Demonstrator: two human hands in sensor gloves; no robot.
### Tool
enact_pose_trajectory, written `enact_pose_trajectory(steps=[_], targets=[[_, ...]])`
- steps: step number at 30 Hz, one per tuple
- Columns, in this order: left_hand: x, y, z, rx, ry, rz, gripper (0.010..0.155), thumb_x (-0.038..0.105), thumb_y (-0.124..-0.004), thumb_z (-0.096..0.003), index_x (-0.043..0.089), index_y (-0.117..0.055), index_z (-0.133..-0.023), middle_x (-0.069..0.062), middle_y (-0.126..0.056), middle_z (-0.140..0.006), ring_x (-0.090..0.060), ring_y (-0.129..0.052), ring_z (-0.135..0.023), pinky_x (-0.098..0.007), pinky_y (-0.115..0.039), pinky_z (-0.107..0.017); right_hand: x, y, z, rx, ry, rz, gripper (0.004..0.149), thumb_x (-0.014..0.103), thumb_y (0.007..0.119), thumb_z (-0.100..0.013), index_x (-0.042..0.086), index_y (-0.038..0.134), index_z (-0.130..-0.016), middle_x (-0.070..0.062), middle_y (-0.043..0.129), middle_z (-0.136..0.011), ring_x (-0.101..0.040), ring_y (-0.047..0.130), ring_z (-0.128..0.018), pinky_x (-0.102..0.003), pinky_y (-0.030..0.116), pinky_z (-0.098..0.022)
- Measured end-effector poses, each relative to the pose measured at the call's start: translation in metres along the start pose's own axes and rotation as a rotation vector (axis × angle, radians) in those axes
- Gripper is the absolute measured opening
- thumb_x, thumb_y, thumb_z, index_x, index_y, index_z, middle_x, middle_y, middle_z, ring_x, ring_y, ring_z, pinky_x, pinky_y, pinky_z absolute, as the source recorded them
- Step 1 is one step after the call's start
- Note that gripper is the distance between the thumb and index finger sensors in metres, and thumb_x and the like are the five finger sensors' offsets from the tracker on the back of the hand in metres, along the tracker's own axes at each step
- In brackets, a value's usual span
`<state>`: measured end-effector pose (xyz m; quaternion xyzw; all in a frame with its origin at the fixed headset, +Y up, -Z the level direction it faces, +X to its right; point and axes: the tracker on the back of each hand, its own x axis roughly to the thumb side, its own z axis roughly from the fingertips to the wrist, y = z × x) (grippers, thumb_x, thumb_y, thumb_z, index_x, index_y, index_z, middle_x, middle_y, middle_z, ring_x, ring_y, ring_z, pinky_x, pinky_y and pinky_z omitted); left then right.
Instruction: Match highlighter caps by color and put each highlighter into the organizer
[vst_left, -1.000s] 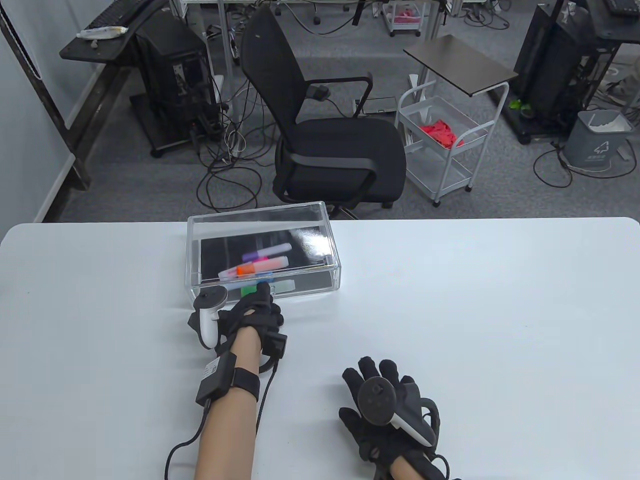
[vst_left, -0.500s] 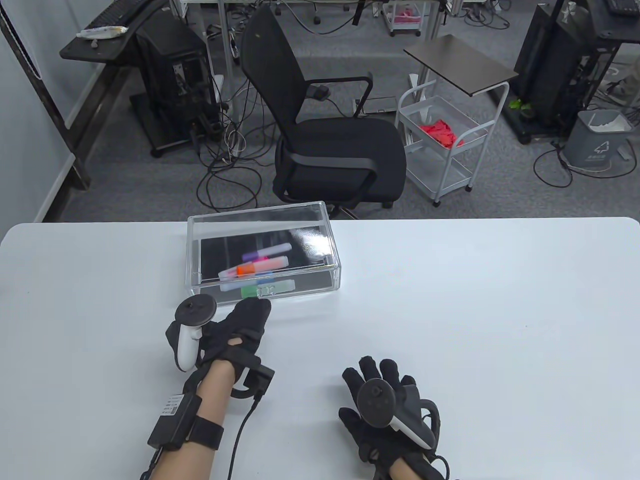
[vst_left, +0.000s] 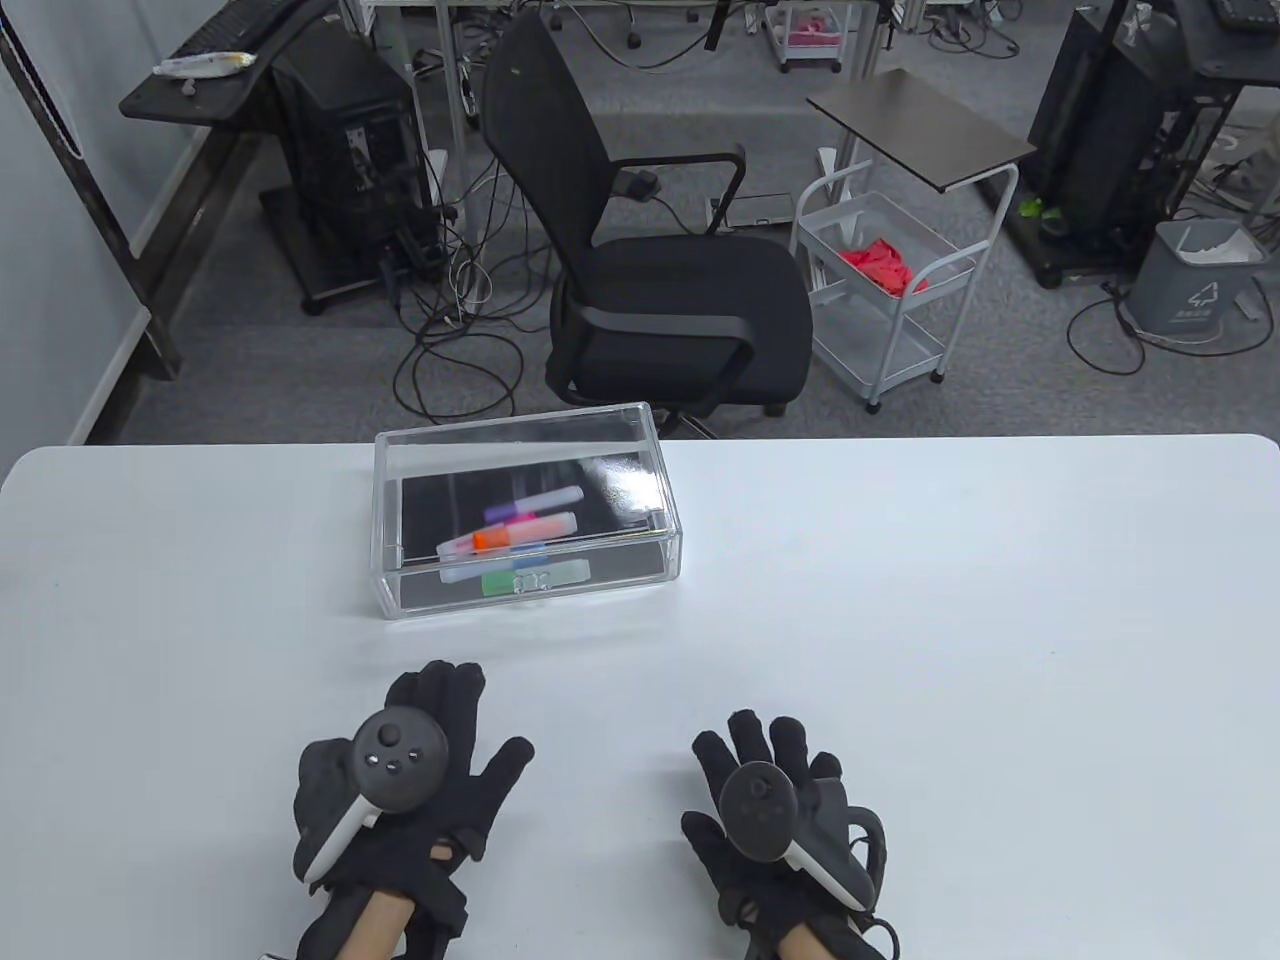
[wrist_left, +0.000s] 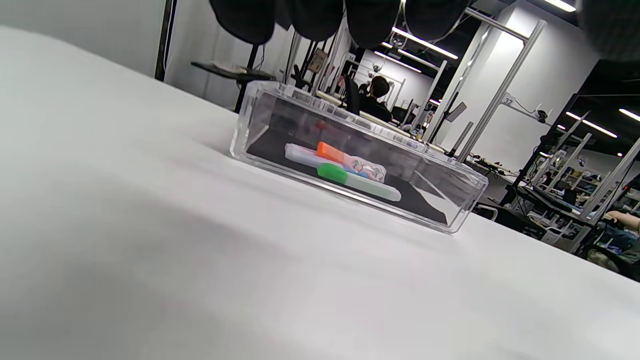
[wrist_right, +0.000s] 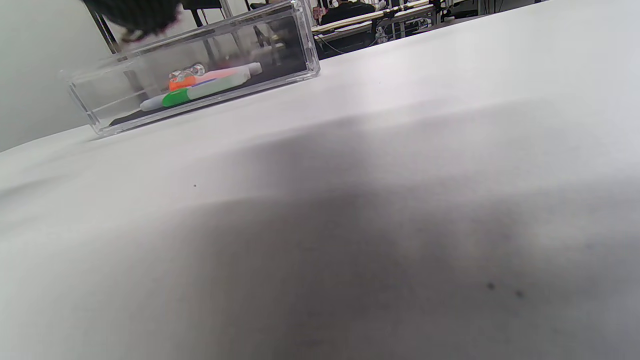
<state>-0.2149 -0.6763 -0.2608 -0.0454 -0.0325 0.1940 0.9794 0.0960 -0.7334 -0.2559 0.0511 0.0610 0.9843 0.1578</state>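
A clear acrylic organizer (vst_left: 392, 600) (wrist_left: 465, 210) (wrist_right: 310, 45) sits on the white table, a little left of centre. Inside lie several capped highlighters: a purple one (vst_left: 535, 503), an orange one (vst_left: 510, 535) (wrist_left: 331, 150), a blue one (vst_left: 527, 557) and a green one (vst_left: 535, 579) (wrist_left: 350, 179) (wrist_right: 200, 92) nearest the front wall. My left hand (vst_left: 400, 790) lies flat on the table below the box, fingers straight, holding nothing. My right hand (vst_left: 775, 810) lies flat to its right, empty too. Both hands are well clear of the organizer.
The white table (vst_left: 950, 620) spreads wide to the right of the box. Beyond its far edge stand a black office chair (vst_left: 650, 250), a white wire cart (vst_left: 885, 290) and a grey bin (vst_left: 1195, 275) on the floor.
My left hand has drawn back from the organizer's front wall towards me and now lies flat and palm down. The green highlighter stays in the box. My right hand has barely moved.
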Motion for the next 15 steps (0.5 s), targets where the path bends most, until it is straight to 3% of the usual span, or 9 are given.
enact_pose_trajectory(steps=[4, 11, 15], targets=[[0.001, -0.019, 0.016, -0.004, 0.01, -0.186, 0.089, 0.083, -0.054, -0.0427, 0.04, -0.024, -0.114, 0.007, -0.019, -0.122, -0.031, -0.021, -0.119, -0.057, -0.036, -0.082, 0.001, 0.002, 0.002, -0.001, 0.001, 0.001, 0.073, 0.05, 0.072, -0.042, 0.036, 0.035, -0.103, 0.001, 0.015, -0.113, -0.039, 0.007, -0.104, -0.073, 0.015, -0.067], [-0.008, -0.049, 0.018, -0.1, 0.077, -0.273, 0.092, 0.085, -0.052, -0.0407, 0.041, -0.012, -0.112, 0.01, -0.007, -0.121, -0.026, -0.005, -0.118, -0.058, -0.019, -0.08, 0.001, 0.005, 0.003, 0.005, 0.004, -0.003, 0.073, 0.05, 0.072, -0.042, 0.036, 0.035, -0.103, 0.001, 0.016, -0.113, -0.039, 0.007, -0.104, -0.073, 0.014, -0.067], [-0.013, -0.058, 0.02, -0.144, 0.103, -0.272, 0.093, 0.086, -0.05, -0.0398, 0.042, -0.009, -0.111, 0.009, -0.002, -0.12, -0.027, -0.002, -0.116, -0.058, -0.018, -0.079, 0.001, 0.008, 0.003, 0.018, 0.001, 0.005, 0.073, 0.05, 0.072, -0.042, 0.036, 0.035, -0.103, 0.001, 0.016, -0.113, -0.039, 0.007, -0.104, -0.073, 0.015, -0.067]])
